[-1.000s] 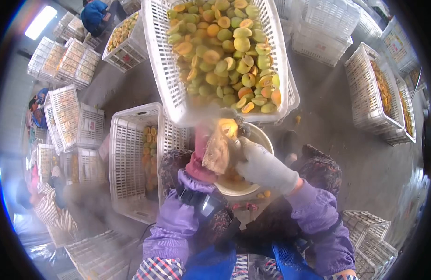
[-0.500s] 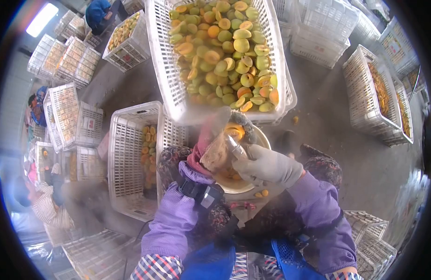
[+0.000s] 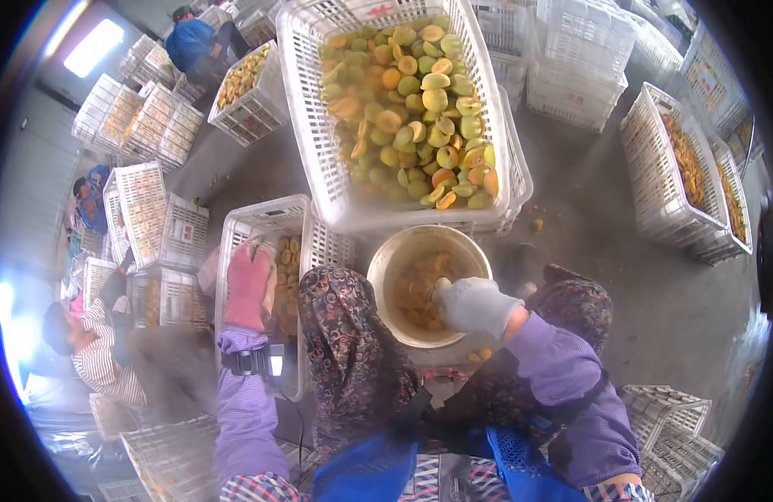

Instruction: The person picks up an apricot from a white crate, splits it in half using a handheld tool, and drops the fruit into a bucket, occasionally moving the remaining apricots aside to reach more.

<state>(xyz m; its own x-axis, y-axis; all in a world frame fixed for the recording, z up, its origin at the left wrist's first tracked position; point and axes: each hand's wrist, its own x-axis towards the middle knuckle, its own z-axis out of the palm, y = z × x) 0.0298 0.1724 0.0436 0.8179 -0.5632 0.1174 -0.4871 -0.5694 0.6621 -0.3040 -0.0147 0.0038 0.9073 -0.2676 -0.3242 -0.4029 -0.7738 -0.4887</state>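
Observation:
My left hand (image 3: 251, 285), in a pink glove, is over the left part of a white crate (image 3: 234, 224) beside my left knee. Its fingers point away from me, and what they may hold is hidden. Halved fruit (image 3: 287, 289) lies in that crate. My right hand (image 3: 477, 306), in a grey-white glove, is curled at the right rim of a round bucket (image 3: 381, 266). Something small at its fingertips is too blurred to name. Orange-brown pieces (image 3: 420, 289) lie in the bucket. Beyond it, a large white crate (image 3: 344, 219) holds green and orange fruit halves (image 3: 411, 109).
Stacked white crates (image 3: 575, 63) stand at the back right, with crates of orange pieces (image 3: 683, 163) at the right. More crates (image 3: 143, 209) are on the left. A person in blue (image 3: 192, 43) sits at the back left; a person in stripes (image 3: 106, 360) is at the left.
My left hand has moved from above the bucket to the left crate. My right hand is lower and a little to the right, and the metal tool seen in it earlier no longer shows clearly.

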